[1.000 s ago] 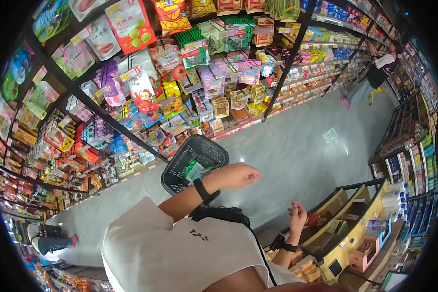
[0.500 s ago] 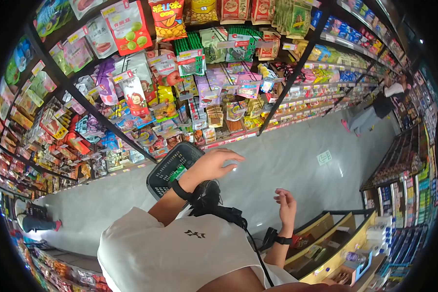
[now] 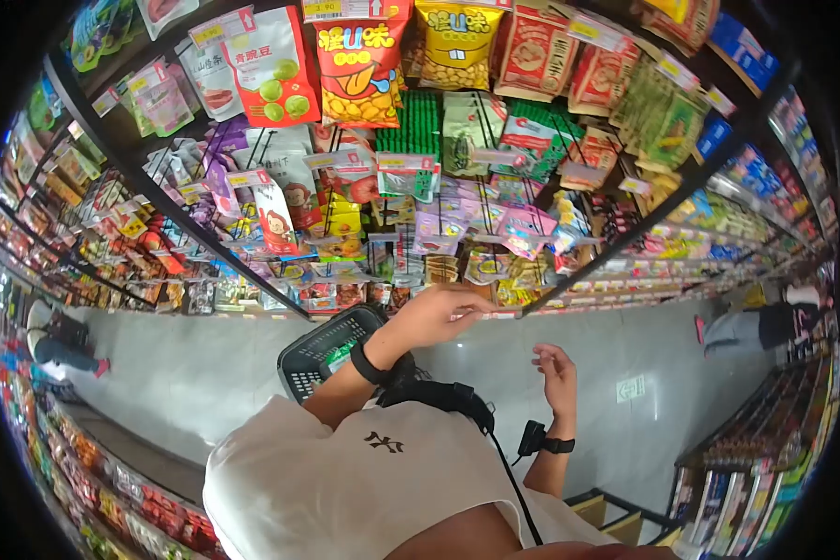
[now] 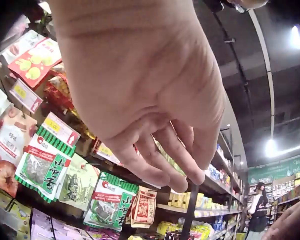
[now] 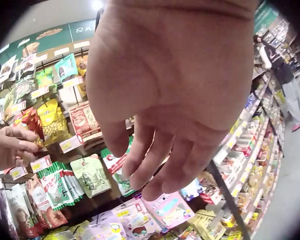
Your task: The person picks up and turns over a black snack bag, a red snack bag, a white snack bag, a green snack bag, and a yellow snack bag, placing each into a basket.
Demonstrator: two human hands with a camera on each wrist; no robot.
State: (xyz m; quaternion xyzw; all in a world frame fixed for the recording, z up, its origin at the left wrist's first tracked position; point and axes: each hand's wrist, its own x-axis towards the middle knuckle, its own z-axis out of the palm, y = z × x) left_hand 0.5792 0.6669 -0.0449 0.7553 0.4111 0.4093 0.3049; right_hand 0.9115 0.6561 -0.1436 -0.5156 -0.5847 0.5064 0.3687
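Observation:
Nothing is in my left hand [image 3: 437, 317], which is held out palm down, its fingers loosely bent, in front of hanging snack bags. My right hand [image 3: 557, 378] is raised further right, also with nothing in it and its fingers relaxed. The left wrist view has the left palm [image 4: 145, 85] near green-and-white packs [image 4: 42, 162]. In the right wrist view the right palm [image 5: 170, 85] hides part of the rack behind it. A dark basket [image 3: 294, 359] is partly behind the left forearm, with a green-and-white pack [image 3: 343, 353] inside; its support cannot be told.
Racks of bagged snacks [image 3: 359, 70] span the front, divided by black posts [image 3: 658, 224]. A person [image 3: 765, 327] is in the aisle at right, another [image 3: 61, 341] at left. Low shelves [image 3: 756, 429] stand at right, more shelving [image 3: 121, 467] at lower left.
The head view has turned to the right and the front racks look larger. Both hands remain raised with nothing in them. The yellow-edged shelves have slid mostly out of view at the bottom.

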